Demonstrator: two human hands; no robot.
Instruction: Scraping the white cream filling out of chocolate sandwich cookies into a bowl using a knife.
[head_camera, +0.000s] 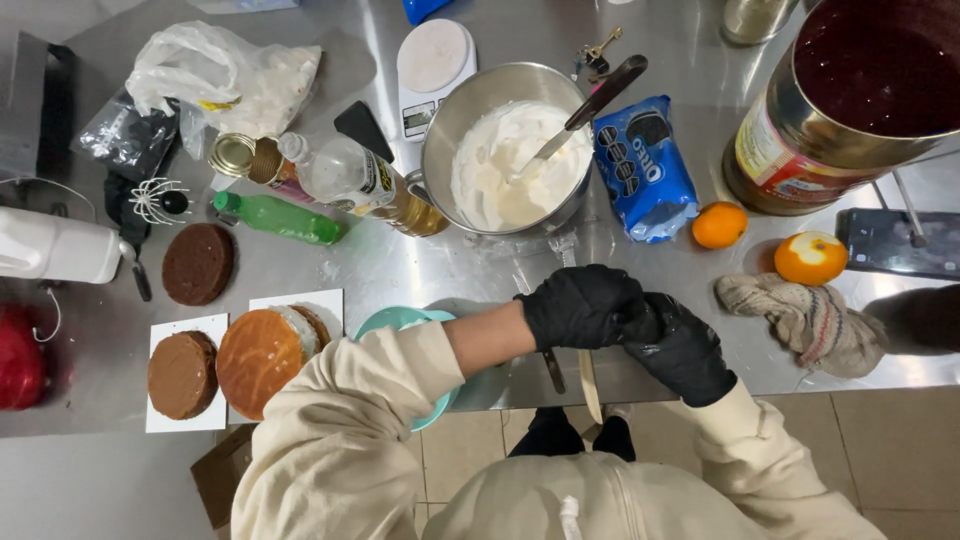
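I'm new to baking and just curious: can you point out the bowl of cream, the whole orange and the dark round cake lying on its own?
Bowl of cream (470, 105), head view, on its bare steel wall.
Whole orange (719, 225), head view, middle of the peel.
Dark round cake (198, 263), head view, centre of its top.

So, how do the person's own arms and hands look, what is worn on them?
Both hands wear glossy black disposable gloves: the left hand and the right hand. The arms are in loose cream-coloured sleeves of a soft hooded top; the left sleeve is pushed up, leaving the forearm bare. No markings show.
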